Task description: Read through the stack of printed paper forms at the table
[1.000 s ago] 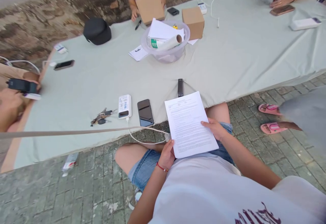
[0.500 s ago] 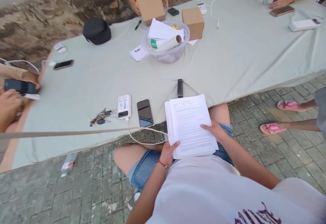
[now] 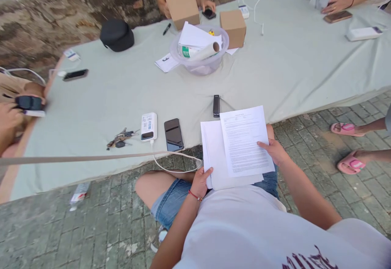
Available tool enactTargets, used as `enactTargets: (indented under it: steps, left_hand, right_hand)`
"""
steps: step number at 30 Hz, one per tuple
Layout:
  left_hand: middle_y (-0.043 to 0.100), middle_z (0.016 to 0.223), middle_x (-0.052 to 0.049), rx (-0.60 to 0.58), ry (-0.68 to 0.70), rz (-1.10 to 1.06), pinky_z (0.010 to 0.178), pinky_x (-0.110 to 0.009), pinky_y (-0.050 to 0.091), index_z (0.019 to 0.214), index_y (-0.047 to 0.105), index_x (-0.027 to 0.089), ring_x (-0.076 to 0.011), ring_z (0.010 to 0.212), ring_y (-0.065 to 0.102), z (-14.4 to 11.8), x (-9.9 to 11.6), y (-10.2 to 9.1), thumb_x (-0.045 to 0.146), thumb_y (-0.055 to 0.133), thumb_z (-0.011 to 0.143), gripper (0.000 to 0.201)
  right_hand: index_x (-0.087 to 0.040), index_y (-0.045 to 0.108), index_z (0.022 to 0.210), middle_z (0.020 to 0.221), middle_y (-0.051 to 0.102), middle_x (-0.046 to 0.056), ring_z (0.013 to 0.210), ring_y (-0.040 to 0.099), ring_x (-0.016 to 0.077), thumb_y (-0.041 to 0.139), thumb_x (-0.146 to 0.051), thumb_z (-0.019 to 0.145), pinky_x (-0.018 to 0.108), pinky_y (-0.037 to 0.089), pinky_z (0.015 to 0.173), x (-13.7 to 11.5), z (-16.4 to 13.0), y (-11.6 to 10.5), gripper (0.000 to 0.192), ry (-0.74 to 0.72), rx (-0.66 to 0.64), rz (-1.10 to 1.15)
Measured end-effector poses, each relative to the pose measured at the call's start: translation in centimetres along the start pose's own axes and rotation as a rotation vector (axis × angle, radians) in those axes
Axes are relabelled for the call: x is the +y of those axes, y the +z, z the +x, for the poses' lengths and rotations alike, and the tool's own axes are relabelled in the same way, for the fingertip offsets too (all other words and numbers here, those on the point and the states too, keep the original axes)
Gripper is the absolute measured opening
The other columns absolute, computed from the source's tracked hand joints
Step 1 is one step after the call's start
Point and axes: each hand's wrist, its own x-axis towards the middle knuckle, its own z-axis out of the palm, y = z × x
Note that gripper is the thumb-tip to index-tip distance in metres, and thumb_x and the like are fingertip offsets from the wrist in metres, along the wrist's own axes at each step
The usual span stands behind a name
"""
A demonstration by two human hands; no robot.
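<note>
Left hand (image 3: pixel 200 182): thumb on top, fingers under, pinching the lower left edge of a loose stack of white paper sheets (image 3: pixel 215 151). Right hand (image 3: pixel 276 152): thumb on the print, pinching the right edge of a white sheet covered in fine black text (image 3: pixel 247 142). That sheet lies askew over the stack, shifted right, with blank paper showing to its left. All of it sits above my lap, the far edges reaching over the near side of the pale green cloth-covered tabletop (image 3: pixel 122 93); cannot tell whether they touch it.

Handling, my judgement: a firm left thumb should stop the lower sheets sliding; a light right pinch, moved flat and sideways, should spare the edge a crease. The stack's edges look uneven, so squaring them gently would help.

Just past the paper: a slim black oblong device (image 3: pixel 216 106). To its left: a black glass-fronted phone (image 3: pixel 173 134), a white power bank (image 3: pixel 149 126) with a white cable (image 3: pixel 171 171), a bunch of metal keys (image 3: pixel 120 139). Farther out: a translucent plastic basin (image 3: pixel 203 70) of papers and a roll.
</note>
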Motion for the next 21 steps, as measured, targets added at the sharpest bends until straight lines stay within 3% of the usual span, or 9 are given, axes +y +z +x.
enactTargets:
  steps: [7, 13, 16, 21]
  left_hand:
    - [0.081, 0.108, -0.015, 0.003, 0.020, -0.049, 0.105, -0.052, 0.057, 0.111, 0.078, 0.013, -0.0349, 0.105, 0.077, 0.0, 0.1, 0.0, 0.035, 0.103, 0.058, 0.062]
    - [0.081, 0.107, -0.015, -0.048, 0.000, -0.137, 0.110, -0.052, 0.054, 0.115, 0.077, 0.014, -0.0356, 0.116, 0.074, -0.2, -0.4, 0.2, 0.042, 0.098, 0.068, 0.058]
    - [0.081, 0.108, -0.015, -0.056, -0.011, -0.145, 0.110, -0.051, 0.055, 0.114, 0.076, 0.015, -0.0348, 0.117, 0.074, -0.2, -0.5, 0.0, 0.042, 0.097, 0.070, 0.056]
    - [0.081, 0.107, -0.014, -0.057, -0.030, -0.149, 0.107, -0.049, 0.057, 0.114, 0.075, 0.016, -0.0333, 0.115, 0.075, 0.1, -0.7, -0.3, 0.041, 0.097, 0.069, 0.055]
  right_hand:
    - [-0.023, 0.083, 0.110, 0.123, 0.079, 0.009, 0.127, 0.068, 0.0404, 0.094, -0.051, 0.068, 0.064, 0.046, 0.120, -0.3, -0.8, 1.2, 0.052, 0.073, -0.124, -0.127]
    - [-0.021, 0.082, 0.105, 0.118, 0.081, 0.009, 0.122, 0.071, 0.0395, 0.100, -0.047, 0.059, 0.063, 0.044, 0.120, -0.3, -1.2, 3.7, 0.056, 0.095, -0.244, -0.026]
    - [-0.020, 0.082, 0.104, 0.115, 0.082, 0.010, 0.121, 0.072, 0.0392, 0.100, -0.049, 0.056, 0.062, 0.045, 0.120, -0.2, -0.9, 3.6, 0.059, 0.090, -0.194, 0.030]
    - [-0.021, 0.081, 0.109, 0.118, 0.081, 0.009, 0.126, 0.069, 0.0404, 0.101, -0.050, 0.056, 0.062, 0.045, 0.121, -0.2, -0.5, 1.3, 0.063, 0.035, -0.062, 0.069]
